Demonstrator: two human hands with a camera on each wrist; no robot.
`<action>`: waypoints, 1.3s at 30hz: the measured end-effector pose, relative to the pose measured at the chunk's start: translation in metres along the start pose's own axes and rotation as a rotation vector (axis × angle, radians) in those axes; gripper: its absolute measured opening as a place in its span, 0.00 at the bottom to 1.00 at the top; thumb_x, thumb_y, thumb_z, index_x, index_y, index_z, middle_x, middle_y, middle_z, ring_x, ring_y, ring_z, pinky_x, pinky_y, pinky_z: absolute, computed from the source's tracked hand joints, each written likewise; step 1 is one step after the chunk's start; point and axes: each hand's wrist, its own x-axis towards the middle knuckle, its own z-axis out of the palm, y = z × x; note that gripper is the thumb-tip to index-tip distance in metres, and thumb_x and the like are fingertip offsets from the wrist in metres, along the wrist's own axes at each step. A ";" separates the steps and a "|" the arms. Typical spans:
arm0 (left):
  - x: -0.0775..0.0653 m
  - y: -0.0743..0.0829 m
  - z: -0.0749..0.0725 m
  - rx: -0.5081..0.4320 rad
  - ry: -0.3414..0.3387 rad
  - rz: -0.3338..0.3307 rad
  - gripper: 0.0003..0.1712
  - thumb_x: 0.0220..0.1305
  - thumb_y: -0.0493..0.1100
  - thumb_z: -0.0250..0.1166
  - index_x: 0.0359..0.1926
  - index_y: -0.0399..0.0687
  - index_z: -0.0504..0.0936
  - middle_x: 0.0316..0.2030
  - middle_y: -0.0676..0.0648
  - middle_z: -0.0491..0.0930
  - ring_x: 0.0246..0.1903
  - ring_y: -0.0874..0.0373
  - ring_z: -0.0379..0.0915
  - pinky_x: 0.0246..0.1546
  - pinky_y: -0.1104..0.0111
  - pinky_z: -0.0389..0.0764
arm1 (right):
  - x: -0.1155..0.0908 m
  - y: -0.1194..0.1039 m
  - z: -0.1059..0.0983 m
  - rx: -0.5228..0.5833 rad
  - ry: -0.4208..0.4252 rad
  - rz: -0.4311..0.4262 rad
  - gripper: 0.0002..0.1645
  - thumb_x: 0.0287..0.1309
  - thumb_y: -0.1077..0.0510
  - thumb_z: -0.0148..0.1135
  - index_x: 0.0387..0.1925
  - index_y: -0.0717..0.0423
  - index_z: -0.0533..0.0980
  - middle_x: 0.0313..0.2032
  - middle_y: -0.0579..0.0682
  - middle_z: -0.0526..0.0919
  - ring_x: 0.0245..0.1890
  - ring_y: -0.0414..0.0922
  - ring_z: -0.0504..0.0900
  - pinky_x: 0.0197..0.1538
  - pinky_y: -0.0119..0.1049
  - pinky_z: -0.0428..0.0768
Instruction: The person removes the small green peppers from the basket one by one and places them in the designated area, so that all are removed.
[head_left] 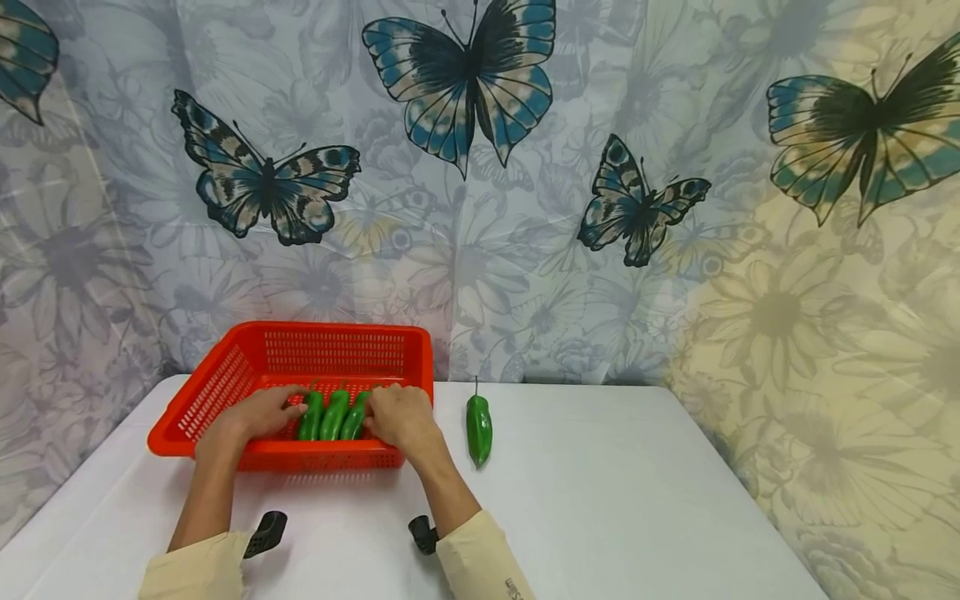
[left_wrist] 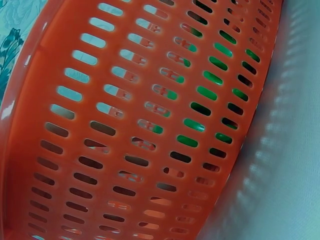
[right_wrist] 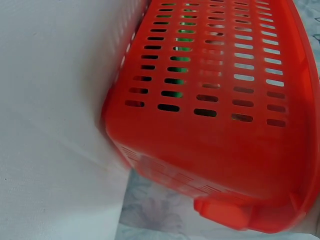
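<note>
A red plastic basket with slotted walls stands at the left of the white table. Several green chili peppers lie side by side inside it, pointing lengthwise away from me. My left hand reaches over the near rim, its fingers and thumb at the leftmost pepper. Over the same rim, my right hand holds the rightmost pepper with curled fingers, covering part of it. In both wrist views the basket wall hides the fingertips; green shows through the slots.
One more green chili pepper lies on the table, right of the basket, its stem pointing away. The white table extends to the right. Behind it hangs a butterfly-and-flower patterned cloth.
</note>
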 end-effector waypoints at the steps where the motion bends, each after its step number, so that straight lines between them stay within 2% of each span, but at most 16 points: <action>1: 0.000 0.000 0.000 -0.003 0.003 -0.002 0.29 0.77 0.45 0.59 0.70 0.31 0.71 0.63 0.25 0.77 0.60 0.30 0.75 0.64 0.32 0.73 | -0.001 0.000 -0.001 0.026 0.014 -0.005 0.06 0.67 0.48 0.68 0.36 0.38 0.90 0.28 0.39 0.88 0.28 0.38 0.82 0.30 0.33 0.80; 5: 0.000 0.000 0.001 0.001 0.013 0.000 0.28 0.77 0.44 0.59 0.69 0.30 0.72 0.62 0.25 0.77 0.60 0.30 0.76 0.64 0.32 0.73 | -0.004 0.005 -0.008 0.161 0.071 -0.006 0.05 0.64 0.52 0.72 0.40 0.44 0.89 0.35 0.41 0.91 0.28 0.41 0.84 0.28 0.31 0.79; 7: 0.000 0.000 0.001 0.003 0.018 0.006 0.28 0.76 0.44 0.59 0.69 0.29 0.72 0.61 0.25 0.77 0.60 0.30 0.76 0.65 0.33 0.73 | -0.006 0.009 -0.014 0.237 0.112 -0.009 0.06 0.63 0.56 0.72 0.42 0.46 0.88 0.33 0.42 0.90 0.23 0.40 0.80 0.24 0.29 0.75; 9: -0.001 0.000 0.000 0.008 0.020 0.017 0.29 0.76 0.44 0.59 0.69 0.28 0.72 0.61 0.24 0.78 0.59 0.30 0.76 0.64 0.33 0.73 | -0.009 0.013 -0.021 0.314 0.149 -0.013 0.07 0.63 0.60 0.69 0.42 0.48 0.86 0.25 0.42 0.85 0.18 0.39 0.73 0.20 0.27 0.69; 11: -0.001 0.000 0.000 0.003 0.019 0.019 0.29 0.76 0.43 0.59 0.69 0.28 0.71 0.60 0.24 0.78 0.58 0.30 0.77 0.64 0.33 0.73 | -0.013 0.018 -0.030 0.389 0.173 -0.023 0.07 0.64 0.63 0.67 0.42 0.49 0.83 0.17 0.42 0.75 0.14 0.38 0.65 0.18 0.26 0.63; 13: -0.001 -0.001 0.000 0.007 0.017 0.027 0.29 0.76 0.43 0.59 0.69 0.27 0.71 0.60 0.24 0.78 0.57 0.30 0.77 0.63 0.33 0.74 | -0.017 0.024 -0.037 0.442 0.186 -0.033 0.09 0.65 0.64 0.66 0.44 0.50 0.80 0.14 0.42 0.65 0.13 0.36 0.60 0.18 0.25 0.58; 15: -0.001 -0.001 0.001 0.008 0.013 0.015 0.29 0.76 0.44 0.59 0.69 0.28 0.71 0.61 0.24 0.77 0.58 0.30 0.77 0.64 0.33 0.73 | -0.021 0.029 -0.044 0.483 0.190 -0.035 0.12 0.65 0.65 0.67 0.47 0.51 0.78 0.14 0.42 0.62 0.14 0.36 0.59 0.18 0.25 0.58; 18: -0.001 -0.002 0.001 0.016 0.004 -0.005 0.29 0.77 0.45 0.59 0.69 0.28 0.71 0.62 0.23 0.76 0.60 0.28 0.75 0.64 0.32 0.72 | -0.026 0.038 -0.052 0.538 0.187 -0.012 0.17 0.64 0.65 0.68 0.51 0.53 0.75 0.19 0.45 0.75 0.17 0.37 0.70 0.22 0.25 0.68; 20: -0.001 -0.002 0.002 0.016 -0.005 -0.027 0.30 0.77 0.46 0.59 0.70 0.30 0.71 0.63 0.23 0.75 0.60 0.28 0.74 0.64 0.31 0.72 | -0.029 0.043 -0.057 0.583 0.175 0.015 0.18 0.63 0.64 0.70 0.52 0.54 0.74 0.28 0.49 0.84 0.24 0.39 0.79 0.28 0.27 0.77; 22: -0.001 -0.001 0.002 0.012 -0.012 -0.039 0.31 0.77 0.47 0.59 0.71 0.30 0.70 0.63 0.23 0.75 0.60 0.28 0.74 0.64 0.31 0.72 | -0.032 0.049 -0.061 0.615 0.171 0.035 0.16 0.63 0.63 0.71 0.50 0.56 0.76 0.36 0.53 0.89 0.32 0.42 0.85 0.34 0.31 0.83; 27: 0.000 0.000 0.001 0.006 -0.027 -0.061 0.32 0.77 0.48 0.59 0.71 0.31 0.70 0.63 0.23 0.75 0.61 0.27 0.73 0.64 0.31 0.72 | -0.039 0.064 -0.068 0.681 0.162 0.055 0.11 0.63 0.64 0.70 0.46 0.60 0.79 0.43 0.55 0.90 0.41 0.48 0.89 0.43 0.36 0.87; 31: 0.001 0.001 0.000 0.001 -0.036 -0.085 0.33 0.77 0.49 0.58 0.72 0.32 0.69 0.66 0.23 0.73 0.64 0.26 0.71 0.66 0.30 0.70 | -0.045 0.077 -0.071 0.734 0.169 0.074 0.10 0.62 0.66 0.69 0.45 0.61 0.79 0.42 0.57 0.89 0.43 0.49 0.90 0.43 0.37 0.88; 39: 0.000 0.002 0.000 0.015 -0.046 -0.081 0.33 0.77 0.50 0.59 0.71 0.31 0.69 0.66 0.22 0.72 0.65 0.24 0.68 0.65 0.29 0.70 | -0.051 0.098 -0.070 0.791 0.189 0.122 0.12 0.60 0.68 0.70 0.46 0.64 0.80 0.43 0.59 0.88 0.43 0.52 0.89 0.44 0.40 0.89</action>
